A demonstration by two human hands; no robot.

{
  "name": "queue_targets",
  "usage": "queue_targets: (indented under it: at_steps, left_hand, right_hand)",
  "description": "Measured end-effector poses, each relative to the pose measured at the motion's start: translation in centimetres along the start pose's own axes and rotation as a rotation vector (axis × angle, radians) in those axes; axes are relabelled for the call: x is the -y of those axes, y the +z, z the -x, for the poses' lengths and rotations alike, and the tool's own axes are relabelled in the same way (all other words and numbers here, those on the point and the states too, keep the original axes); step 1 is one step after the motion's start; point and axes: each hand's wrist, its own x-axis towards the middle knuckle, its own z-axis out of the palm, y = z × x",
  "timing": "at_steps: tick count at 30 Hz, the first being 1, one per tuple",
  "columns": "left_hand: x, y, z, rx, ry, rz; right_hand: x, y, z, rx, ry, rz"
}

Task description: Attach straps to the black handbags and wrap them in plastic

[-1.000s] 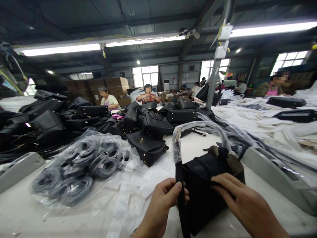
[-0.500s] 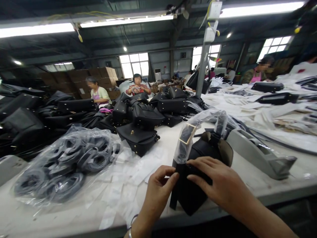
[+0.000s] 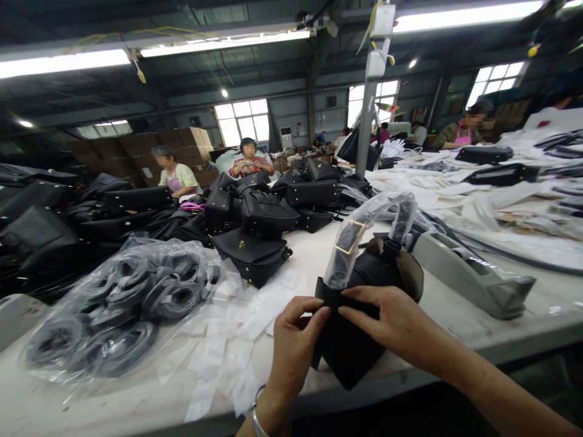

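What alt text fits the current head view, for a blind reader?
A person's left hand and right hand pinch black material below the plastic-wrapped handle of a black handbag. Bagged grey coils lie on the white table to the left; more black bags are piled behind, people beyond.

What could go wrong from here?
1. Both the left hand and the right hand have only their fingertips on the black strap piece below the plastic-wrapped handle, so it might slip or sit crooked.
2. The black bag is close to the front edge of the table; a tug toward the person could tip it off.
3. Loose white pieces lie beside the left forearm and might be swept aside.
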Motion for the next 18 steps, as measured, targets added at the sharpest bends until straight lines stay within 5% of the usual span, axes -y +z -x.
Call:
queue_targets:
  at_steps: [9,18]
  left_hand:
    - [-0.6,0.1,-0.5,0.008,0.042,-0.051]
    - [-1.2,-1.6,-1.0,0.236,0.045,-0.078]
  right_hand:
    - [0.6,-0.1,0.1,0.008,0.035,-0.003]
    - [0.8,0.0,0.5,0.063,0.122,-0.1]
